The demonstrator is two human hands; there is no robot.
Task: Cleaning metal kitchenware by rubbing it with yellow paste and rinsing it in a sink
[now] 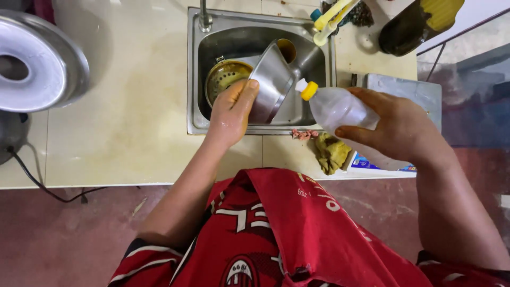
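While both hands hover at the sink (194, 69):
Left hand (231, 109): fingers closed on tilted steel bowl (273, 79), above sink.
Right hand (396, 127): wrapped around clear bottle (334, 106), nozzle toward bowl.

L hand (232, 109) fwd, fingers curled, gripping | R hand (396, 125) gripping, wrist turned inward

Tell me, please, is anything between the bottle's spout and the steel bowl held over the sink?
Nothing visible: the bottle in the right hand points its spout at the steel bowl tilted by the left hand, with open air between.
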